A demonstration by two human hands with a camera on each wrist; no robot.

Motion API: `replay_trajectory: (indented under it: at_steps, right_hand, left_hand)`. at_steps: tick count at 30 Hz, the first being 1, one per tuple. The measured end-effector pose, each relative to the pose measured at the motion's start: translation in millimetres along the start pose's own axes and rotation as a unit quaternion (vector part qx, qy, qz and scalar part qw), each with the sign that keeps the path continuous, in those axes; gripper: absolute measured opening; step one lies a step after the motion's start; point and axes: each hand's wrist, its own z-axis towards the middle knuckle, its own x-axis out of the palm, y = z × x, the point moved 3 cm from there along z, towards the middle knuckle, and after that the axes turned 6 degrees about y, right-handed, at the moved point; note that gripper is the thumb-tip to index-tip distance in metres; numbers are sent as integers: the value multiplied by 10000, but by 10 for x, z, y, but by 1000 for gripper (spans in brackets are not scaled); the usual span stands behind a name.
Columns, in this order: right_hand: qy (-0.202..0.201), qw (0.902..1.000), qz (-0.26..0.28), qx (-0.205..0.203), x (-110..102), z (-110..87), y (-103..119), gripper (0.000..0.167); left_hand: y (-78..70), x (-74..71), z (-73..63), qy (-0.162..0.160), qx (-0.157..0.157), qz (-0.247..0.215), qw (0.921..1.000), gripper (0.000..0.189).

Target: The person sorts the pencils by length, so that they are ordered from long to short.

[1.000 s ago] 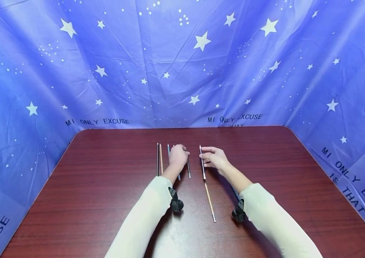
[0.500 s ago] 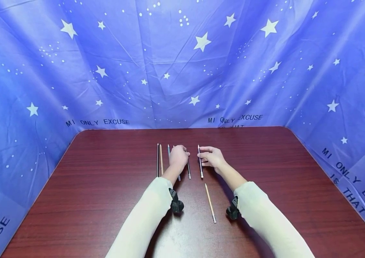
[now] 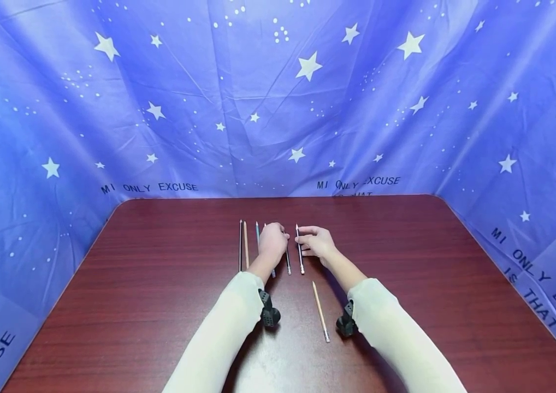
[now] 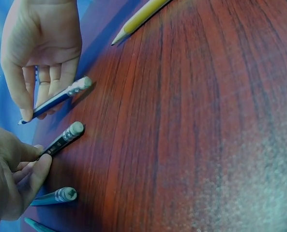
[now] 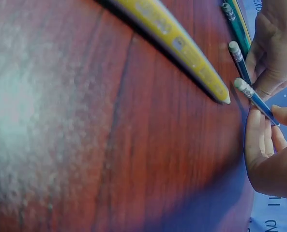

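Observation:
My left hand (image 3: 273,240) pinches a black pencil (image 4: 58,143) between thumb and fingers; its white eraser end points toward me. Just right of it, my right hand (image 3: 318,243) holds a dark blue pencil (image 3: 300,251) with the tip pointing away and the white eraser nearer me. A small gap separates these two pencils. Left of my left hand lie a black pencil (image 3: 241,245), a light wood-coloured pencil (image 3: 246,245) and a teal pencil (image 3: 257,232), partly covered by the hand and forearm. A yellow pencil (image 3: 320,314) lies alone, nearer me.
The dark red wooden table (image 3: 160,305) has a rounded far edge. A blue star-printed curtain (image 3: 258,82) hangs behind it and along both sides. Black wrist cameras (image 3: 269,310) sit at both sleeve cuffs.
My right hand has moved left with the dark blue pencil, bringing it closer to the black pencil in my left hand. The left hand stays in place, and the yellow pencil has not moved.

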Motion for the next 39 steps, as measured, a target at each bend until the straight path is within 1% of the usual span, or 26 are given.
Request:
replay_trajectory:
  at_steps: [9,12,17,23,29,35,39]
  right_hand:
    - [-149,9993,-261,-218,44,26,8,37]
    - [-217,9980,-515,-284,52,38,4,35]
    - [-365,9940,-1000,-263,70,51,-3,33]
    - [-470,9898,-1302,-334,93,62,1,32]
    - [-519,9843,-1633,-421,111,81,-11,33]
    - [-614,9757,-2041,-512,119,90,-20,32]
    - [-683,9701,-2273,-503,122,90,-30,30]
  left_hand:
    - [0,-6,-10,56,-13,28,10000,18]
    - [-1,8,-17,115,-51,-50,9999,18]
    - [3,30,-19,171,-88,-96,9998,18]
    - [6,25,-4,119,-71,-22,9999,19]
    - [4,16,-3,78,-84,-34,9999,20]
    - [11,15,-1,-25,-25,5,10000,19]
    - [17,22,0,-47,11,22,10000,19]
